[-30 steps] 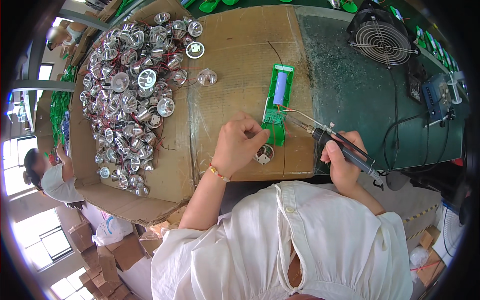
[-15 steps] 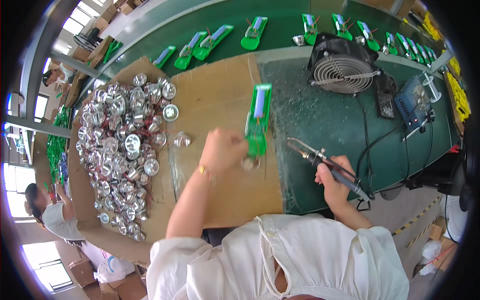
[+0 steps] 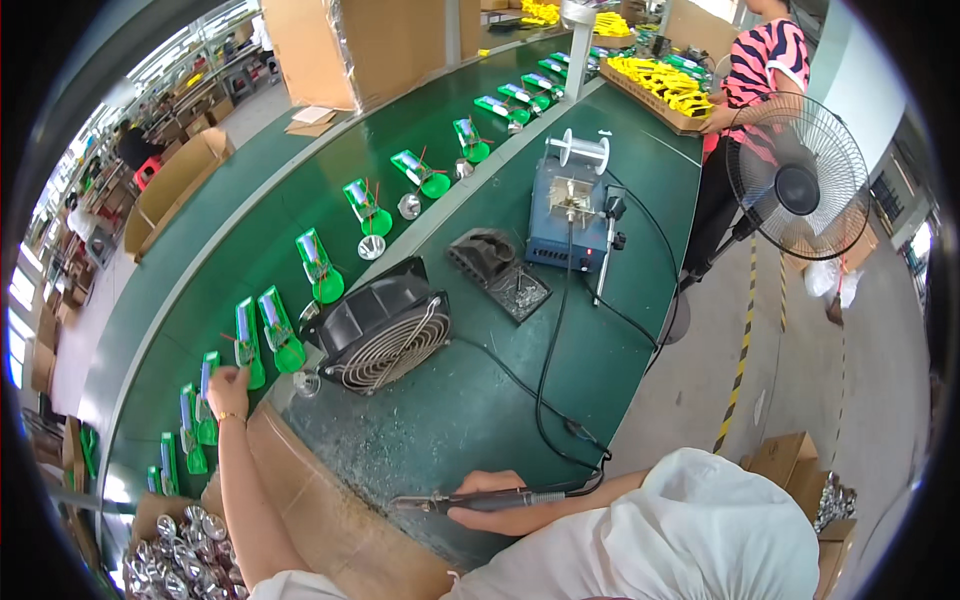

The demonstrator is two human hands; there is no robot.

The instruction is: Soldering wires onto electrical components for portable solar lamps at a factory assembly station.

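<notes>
At the left, my left hand is at the near edge of the belt, fingers closed at the side of a green flashlight housing with a pale blue cylinder in it. The fingers partly cover that housing. My right hand is wrapped round a soldering iron, its tip pointing left above the bench, by the edge of the cardboard sheet. More green housings with red wires lie in a row along the belt, several with silver reflector cups beside them.
A black fan stands on the green bench, with a soldering-iron stand, a blue soldering station and cables behind. A box of reflectors is at lower left. Far right are a pedestal fan and a person by a yellow-filled tray.
The view has swung to the right. My left hand has moved from the housing on the cardboard to the belt, and no housing shows on the visible cardboard. My right hand keeps the soldering iron.
</notes>
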